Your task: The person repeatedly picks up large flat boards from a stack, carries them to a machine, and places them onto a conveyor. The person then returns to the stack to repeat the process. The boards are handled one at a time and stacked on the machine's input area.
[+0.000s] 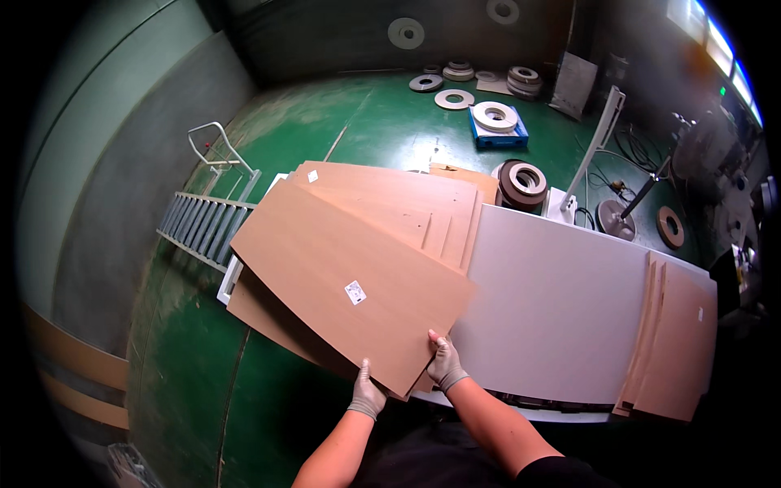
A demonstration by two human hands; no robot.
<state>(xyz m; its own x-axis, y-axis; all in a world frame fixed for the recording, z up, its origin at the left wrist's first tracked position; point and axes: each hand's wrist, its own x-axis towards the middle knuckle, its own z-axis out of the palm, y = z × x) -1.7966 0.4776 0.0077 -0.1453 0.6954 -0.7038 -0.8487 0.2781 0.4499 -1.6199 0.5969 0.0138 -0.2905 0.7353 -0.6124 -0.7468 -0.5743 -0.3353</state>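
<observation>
A large wood-toned board (317, 244) with a white label (355, 293) lies at a slant over a stack of similar boards (382, 191). My left hand (368, 394), in a pale work glove, grips the board's near edge with the thumb on top. At the near right corner my right hand (444, 363), gloved too, holds the same board, its thumb resting on the upper face. Both hands' other fingers are hidden under the edge. Beneath the held board, another brown board (281, 321) juts out on the near left.
A white tabletop (553, 301) spreads to the right, with a second stack of boards (675, 342) at its far end. Left of the table stands a roller conveyor (207, 228). Edge-banding rolls (521, 183) and a blue box (498, 137) sit on the green floor (301, 134) beyond.
</observation>
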